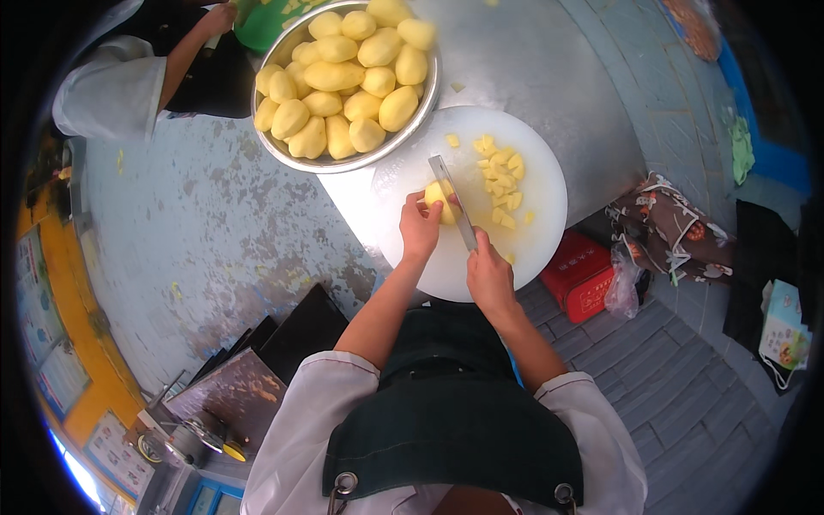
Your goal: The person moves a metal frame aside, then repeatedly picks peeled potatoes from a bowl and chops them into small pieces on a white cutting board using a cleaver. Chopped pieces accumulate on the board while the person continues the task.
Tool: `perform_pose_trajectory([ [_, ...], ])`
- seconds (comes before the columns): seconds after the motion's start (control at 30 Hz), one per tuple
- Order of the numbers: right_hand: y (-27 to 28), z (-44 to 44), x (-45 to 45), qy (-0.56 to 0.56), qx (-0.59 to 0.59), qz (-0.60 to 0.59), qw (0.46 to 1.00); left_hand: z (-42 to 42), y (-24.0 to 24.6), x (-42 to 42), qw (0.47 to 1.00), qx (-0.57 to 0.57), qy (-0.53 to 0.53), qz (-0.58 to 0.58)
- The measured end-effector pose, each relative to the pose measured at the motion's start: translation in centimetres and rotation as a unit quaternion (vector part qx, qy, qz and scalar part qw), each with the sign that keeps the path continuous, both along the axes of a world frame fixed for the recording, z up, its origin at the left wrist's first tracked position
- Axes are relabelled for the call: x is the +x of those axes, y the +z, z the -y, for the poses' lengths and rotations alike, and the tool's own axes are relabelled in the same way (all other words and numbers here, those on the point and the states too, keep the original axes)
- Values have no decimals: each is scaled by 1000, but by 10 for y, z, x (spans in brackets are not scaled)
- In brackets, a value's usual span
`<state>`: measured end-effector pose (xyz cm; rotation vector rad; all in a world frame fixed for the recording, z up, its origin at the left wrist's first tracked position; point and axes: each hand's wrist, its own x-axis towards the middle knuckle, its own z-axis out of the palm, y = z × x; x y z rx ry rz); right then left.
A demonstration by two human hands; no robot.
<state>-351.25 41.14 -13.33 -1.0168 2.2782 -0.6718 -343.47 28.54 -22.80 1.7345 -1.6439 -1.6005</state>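
Note:
My left hand [421, 222] holds a peeled potato [436, 201] on a round white cutting board [412, 161]. In my right hand [490, 270] is the handle of a knife, its blade [453, 199] upright against the potato's right side. Cut potato chunks [502, 172] lie in a loose pile to the right of the blade, with a few single pieces apart from it. A large metal bowl [347, 168] heaped with whole peeled potatoes [335, 76] stands beyond the board at the upper left.
The board rests on a metal table [547, 58]. At the upper left another person's hand [217, 19] holds a tool by a green board [261, 29] with potato pieces. A red case [582, 277] and a plastic bag [622, 283] are on the floor at right.

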Motion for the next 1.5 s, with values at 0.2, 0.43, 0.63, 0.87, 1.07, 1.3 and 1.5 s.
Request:
perform_pose_trajectory([
  [0.2, 11, -15, 19, 32, 121, -2, 992, 0, 0, -1, 999, -44, -9, 24],
  [0.43, -37, 6, 20, 39, 112, 14, 993, 4, -5, 4, 999, -14, -38, 14],
  [0.63, -66, 10, 5, 27, 119, 17, 992, 7, -16, 0, 981, -138, -113, -78],
  [0.87, 6, 23, -51, -51, 198, 276, 939, 11, -10, 2, 948, -226, -221, -47],
  [1.07, -9, 4, -36, 1, 72, -53, 996, 7, 0, -10, 968, -148, -198, 32],
  [1.3, -9, -16, -35, -78, -34, -34, 996, 16, 5, 11, 956, -152, -227, 109],
  [1.5, -3, -22, -17, 25, -29, -82, 996, 24, -11, 37, 932, -274, -234, 31],
])
